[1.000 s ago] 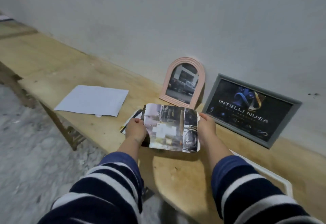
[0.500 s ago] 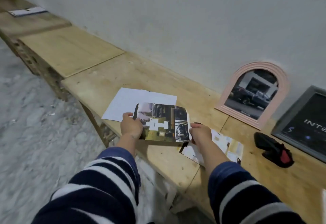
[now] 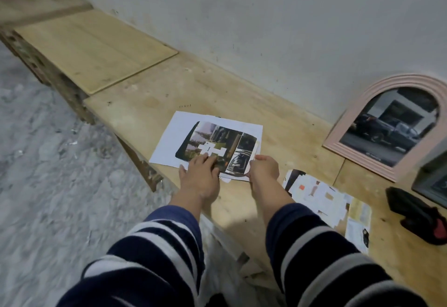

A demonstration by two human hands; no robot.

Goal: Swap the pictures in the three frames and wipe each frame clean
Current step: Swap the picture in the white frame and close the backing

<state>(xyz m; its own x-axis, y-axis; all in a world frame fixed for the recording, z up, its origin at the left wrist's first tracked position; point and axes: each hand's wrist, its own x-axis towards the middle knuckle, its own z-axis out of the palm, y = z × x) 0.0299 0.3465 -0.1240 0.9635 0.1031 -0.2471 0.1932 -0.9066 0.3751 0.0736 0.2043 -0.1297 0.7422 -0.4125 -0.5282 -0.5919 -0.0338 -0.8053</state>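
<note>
Left hand (image 3: pixel 199 173) flat-ish on the near edge of the collage print (image 3: pixel 217 148), fingers (image 3: pixel 205 160) straight and spread, pressing rather than gripping. Right hand (image 3: pixel 263 168) at the print's near right corner, fingers curled around the edge, thumb side tucked under from the looks of it, so pinching that corner; hard to tell exactly how much paper is caught. Print itself lying on top of a white sheet (image 3: pixel 169 142) just ahead of both hands, close to the front lip of the wooden bench (image 3: pixel 145 113). Main worry: sheet and print both sitting near that lip, so a careless slide toward the body could tip the whole stack off onto the floor. Also looks like more than one layer under the right fingers, so lifting by one corner could drag the wrong page along or crease the print. Pressing with the left while pulling with the right = easy tear. Just right of the right hand, a loose spread of smaller prints (image 3: pixel 321 197), easy to sweep with a sleeve. Further right, a black and red object (image 3: pixel 420 217), maybe the wiping cloth, can't say for sure. Beyond that, against the wall, the pink arched frame (image 3: pixel 387 127) leaning with a car photo inside, and the corner of a grey frame (image 3: pixel 433 176) at the picture's edge. An elbow bump could knock either over.
</note>
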